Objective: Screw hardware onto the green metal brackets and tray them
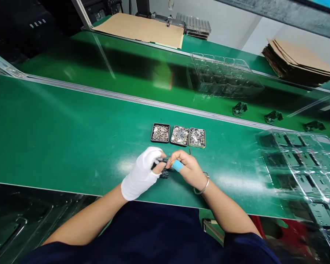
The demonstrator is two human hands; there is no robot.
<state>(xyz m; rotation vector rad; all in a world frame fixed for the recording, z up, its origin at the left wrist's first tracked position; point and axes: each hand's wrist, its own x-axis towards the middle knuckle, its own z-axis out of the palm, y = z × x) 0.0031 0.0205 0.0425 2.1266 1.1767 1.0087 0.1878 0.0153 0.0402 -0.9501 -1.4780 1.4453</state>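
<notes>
My left hand (143, 172), in a white glove with bare fingertips, is closed around a small black mechanical part (164, 173) just above the green bench. Thumb and fingers of my right hand (188, 168) are pinched together against that part; blue tape wraps the thumb. Whatever sits between the right fingertips is too small to name. Just beyond my hands stand three small square trays of tiny metal pieces: a left tray (151, 138), a middle tray (171, 142) and a right tray (204, 145).
Clear plastic trays (294, 165) with flat parts stand at the right. Behind a metal rail (121, 98), several black assemblies (239, 109) sit on a green surface, near another clear tray (225, 75). Cardboard sheets (299, 58) are stacked at the back right.
</notes>
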